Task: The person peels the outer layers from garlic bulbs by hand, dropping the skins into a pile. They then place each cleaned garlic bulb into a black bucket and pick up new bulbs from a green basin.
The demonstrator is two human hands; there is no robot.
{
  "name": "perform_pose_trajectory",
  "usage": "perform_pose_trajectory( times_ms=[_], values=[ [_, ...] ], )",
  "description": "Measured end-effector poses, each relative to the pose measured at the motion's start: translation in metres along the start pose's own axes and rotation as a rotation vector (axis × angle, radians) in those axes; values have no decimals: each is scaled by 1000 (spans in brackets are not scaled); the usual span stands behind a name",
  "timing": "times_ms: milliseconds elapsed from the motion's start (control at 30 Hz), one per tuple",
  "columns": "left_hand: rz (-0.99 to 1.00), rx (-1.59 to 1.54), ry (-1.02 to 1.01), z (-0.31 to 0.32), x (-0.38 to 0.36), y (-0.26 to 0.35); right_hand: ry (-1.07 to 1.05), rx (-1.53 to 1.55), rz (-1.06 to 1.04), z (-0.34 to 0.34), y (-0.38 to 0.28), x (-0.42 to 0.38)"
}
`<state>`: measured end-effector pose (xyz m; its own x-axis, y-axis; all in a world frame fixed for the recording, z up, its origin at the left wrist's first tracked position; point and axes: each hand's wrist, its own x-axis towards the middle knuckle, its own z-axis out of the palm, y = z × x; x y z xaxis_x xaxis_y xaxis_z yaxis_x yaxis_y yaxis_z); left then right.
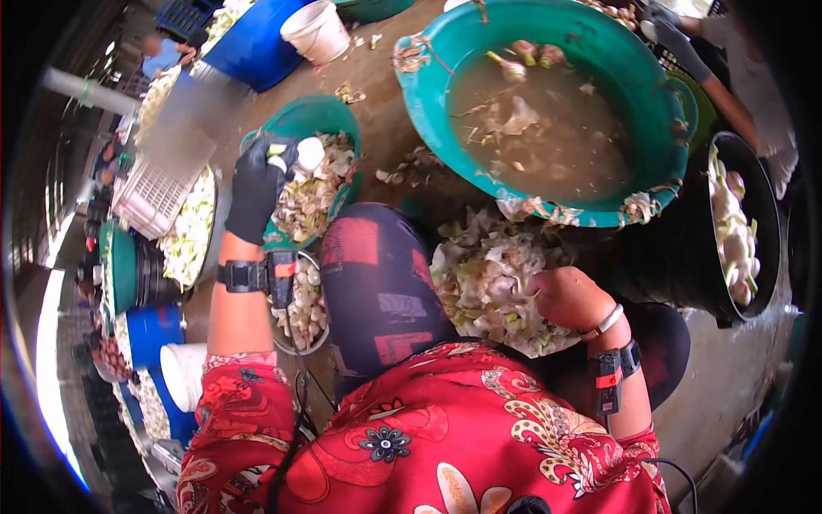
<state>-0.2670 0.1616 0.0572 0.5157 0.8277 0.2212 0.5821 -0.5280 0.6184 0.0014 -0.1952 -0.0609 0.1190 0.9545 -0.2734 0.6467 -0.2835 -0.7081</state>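
My left hand (257,184) wears a black glove and is shut on a pale peeled vegetable piece (308,154), held over a small green basin (321,116) full of peelings. My right hand (569,295) is bare and pressed into a heap of pale green leafy trimmings (484,278) between my knees, its fingers buried in the pile. Both wrists carry black bands. My knee in patterned trousers (377,274) lies between the two hands.
A big teal tub (668,128) of murky water with floating scraps stands ahead. A black bucket (771,214) of peeled pieces is at right, where another person's gloved hand (676,34) reaches. White crate (154,193), blue tubs and a white pail (317,30) crowd the left.
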Motion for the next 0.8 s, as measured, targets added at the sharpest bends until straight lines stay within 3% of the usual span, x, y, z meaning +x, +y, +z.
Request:
perform_pose_trajectory(
  times_ms=[67,133,200,267,333,367,400,433,533,567,600,700,800],
  values=[
    [-95,484,-3,-24,-29,-93,-23,-8,-32,-3,-3,2],
    [-207,687,-216,-38,-71,-133,-27,-13,-53,-9,-13,8],
    [-77,583,-276,-47,-77,-133,81,327,28,-17,-31,8],
    [-564,-106,-342,-46,-47,-94,215,732,-15,-12,-27,15],
    [-98,-84,-249,-18,-10,-54,504,964,-60,-25,-37,23],
    [16,-98,-250,-7,10,-19,688,575,-136,-37,-41,25],
    [56,130,-315,4,25,36,843,175,-196,-47,-46,27],
    [362,130,-283,27,51,37,917,-36,-163,-50,-51,31],
    [390,33,-501,99,96,110,736,-323,-80,-28,-29,49],
    [654,150,-442,136,119,111,733,-281,-108,-24,-23,53],
    [697,273,-471,163,132,126,727,-239,-138,-22,-18,57],
    [606,538,-554,244,171,151,742,-111,-293,-38,-25,47],
    [532,769,-590,316,211,144,260,220,-239,-40,-33,27]
  ],
)
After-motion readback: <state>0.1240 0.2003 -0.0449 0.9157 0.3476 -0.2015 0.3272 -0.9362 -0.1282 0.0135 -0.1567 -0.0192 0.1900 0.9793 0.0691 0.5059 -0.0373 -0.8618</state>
